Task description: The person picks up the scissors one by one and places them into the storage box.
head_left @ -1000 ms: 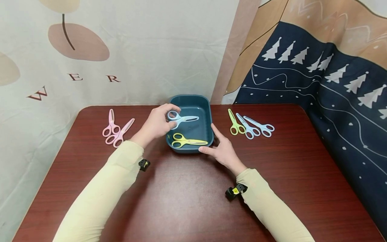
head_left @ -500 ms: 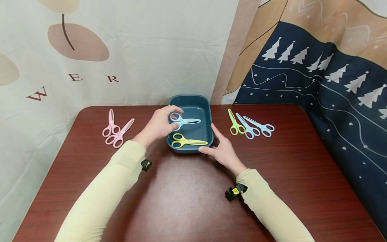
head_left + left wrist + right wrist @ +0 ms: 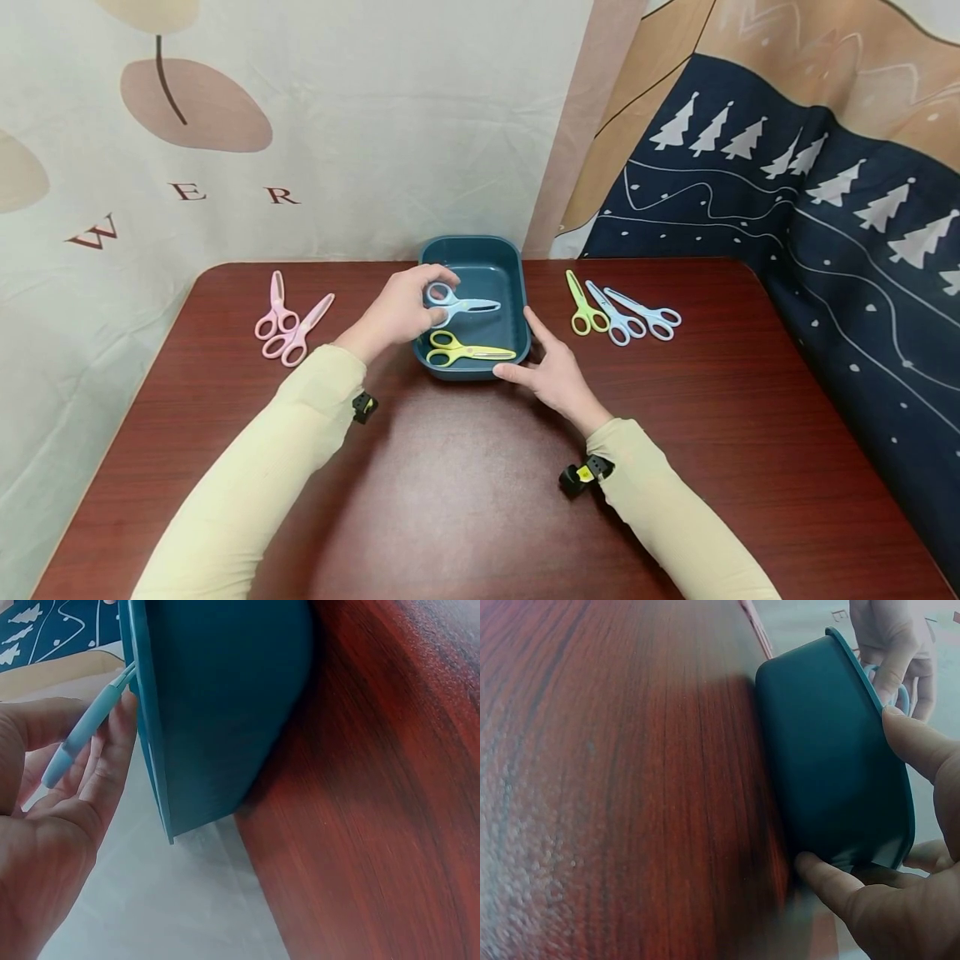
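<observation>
My left hand (image 3: 397,310) pinches light-blue scissors (image 3: 471,306) by their finger loops, the blades pointing right over a dark teal bin (image 3: 472,375). In the left wrist view, thumb and fingers grip the scissors (image 3: 84,733) beside the bin's rim; the blade tips are hidden behind it. Yellow scissors (image 3: 483,352) lie in the near end of the bin, blades also to the right. My right hand (image 3: 557,377) rests against the bin's near right corner. The right wrist view has its thumb on the rim and spread fingers touching the outer wall (image 3: 825,757).
Two pink scissors (image 3: 276,308) lie on the brown table (image 3: 465,492) left of the bin. On the right are green scissors (image 3: 583,304) and two blue scissors (image 3: 618,315). A pale printed cloth (image 3: 375,125) hangs behind the table and a navy one (image 3: 697,200) at right.
My left hand has shifted slightly right and toward me, carrying the blue scissors closer to the yellow pair. The right hand and the bin have stayed put.
</observation>
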{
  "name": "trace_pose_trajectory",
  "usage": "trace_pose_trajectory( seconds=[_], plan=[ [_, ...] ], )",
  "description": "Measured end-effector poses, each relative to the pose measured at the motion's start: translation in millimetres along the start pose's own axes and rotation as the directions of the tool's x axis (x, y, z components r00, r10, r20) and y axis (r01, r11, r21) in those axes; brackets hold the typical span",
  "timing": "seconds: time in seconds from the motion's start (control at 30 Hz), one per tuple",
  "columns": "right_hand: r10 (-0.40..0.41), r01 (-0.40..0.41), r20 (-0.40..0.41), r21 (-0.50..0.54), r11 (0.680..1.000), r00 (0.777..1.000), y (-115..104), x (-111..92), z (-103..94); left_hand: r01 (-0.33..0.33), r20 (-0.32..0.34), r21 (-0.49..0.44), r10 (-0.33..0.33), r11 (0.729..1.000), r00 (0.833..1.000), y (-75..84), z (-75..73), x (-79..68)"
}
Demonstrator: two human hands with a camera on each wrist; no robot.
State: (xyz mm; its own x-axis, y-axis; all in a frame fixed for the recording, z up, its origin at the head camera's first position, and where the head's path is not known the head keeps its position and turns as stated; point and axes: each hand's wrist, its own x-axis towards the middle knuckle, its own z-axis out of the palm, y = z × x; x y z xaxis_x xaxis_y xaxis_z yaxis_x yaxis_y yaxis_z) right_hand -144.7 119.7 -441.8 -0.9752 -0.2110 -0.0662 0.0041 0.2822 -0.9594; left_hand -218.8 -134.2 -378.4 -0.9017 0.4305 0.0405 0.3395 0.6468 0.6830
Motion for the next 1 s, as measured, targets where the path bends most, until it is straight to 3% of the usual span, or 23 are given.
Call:
trace_pose_trajectory(
  seconds=[0.67,1.0],
  plan=[
    [-0.003,0.003,0.005,-0.012,1.0,1.0,0.5,-0.9,-0.6,-0.021,0.058,0.028,0.019,0.999,0.998,1.1,2.7,5.8],
    [0.006,-0.006,0.008,-0.005,1.0,1.0,0.2,-0.8,-0.7,0.005,0.126,0.051,-0.012,0.999,0.992,3.4,6.4,7.9]
  ],
)
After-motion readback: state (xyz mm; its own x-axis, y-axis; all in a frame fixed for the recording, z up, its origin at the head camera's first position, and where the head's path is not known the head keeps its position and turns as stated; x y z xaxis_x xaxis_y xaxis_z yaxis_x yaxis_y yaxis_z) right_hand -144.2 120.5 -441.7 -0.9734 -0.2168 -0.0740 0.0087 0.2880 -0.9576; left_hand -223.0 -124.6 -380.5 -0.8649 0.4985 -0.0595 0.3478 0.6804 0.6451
